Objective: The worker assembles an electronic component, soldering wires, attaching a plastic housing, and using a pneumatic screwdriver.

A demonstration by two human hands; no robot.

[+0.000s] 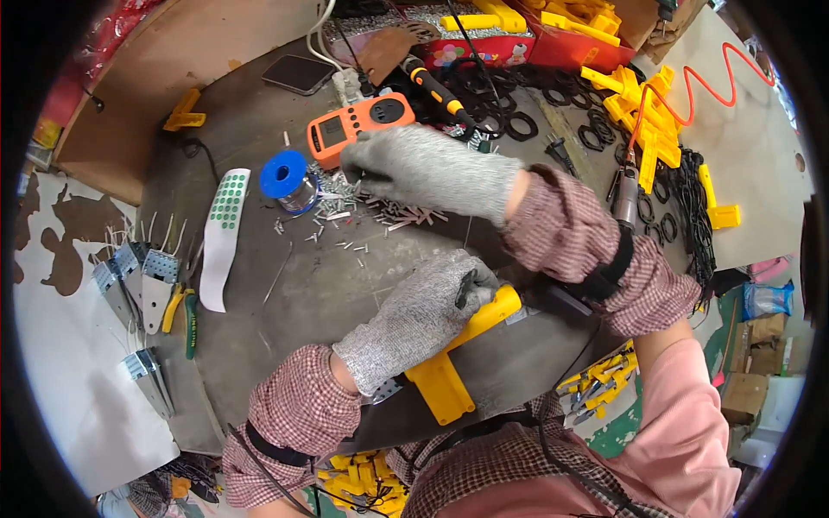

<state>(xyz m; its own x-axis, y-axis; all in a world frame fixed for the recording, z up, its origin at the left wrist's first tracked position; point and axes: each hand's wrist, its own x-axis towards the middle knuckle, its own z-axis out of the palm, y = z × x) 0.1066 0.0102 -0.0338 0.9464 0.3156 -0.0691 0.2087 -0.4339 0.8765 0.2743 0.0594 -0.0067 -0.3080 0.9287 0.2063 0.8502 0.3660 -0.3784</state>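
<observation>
My left hand (423,315), in a grey knit glove, has its fingers curled over a yellow plastic tool housing (445,388) at the near side of the table. The housing is L-shaped, and the hand hides part of it. Farther off, my right hand (423,168), also gloved, reaches left over a pile of small metal screws and pins (406,214). Its fingers are bent downward and pressed together; what is between them is hidden. Right behind that hand lies an orange meter (332,131) with a small screen and a round socket. A blue solder spool (289,181) stands left of the pile.
At left are a white strip with green round stickers (224,233), pliers (190,324) and wired metal parts (160,276). Black rings (522,125), a screwdriver (436,91) and a phone (298,74) lie behind. Yellow housings (648,108) and a coiled orange hose (730,95) are at right.
</observation>
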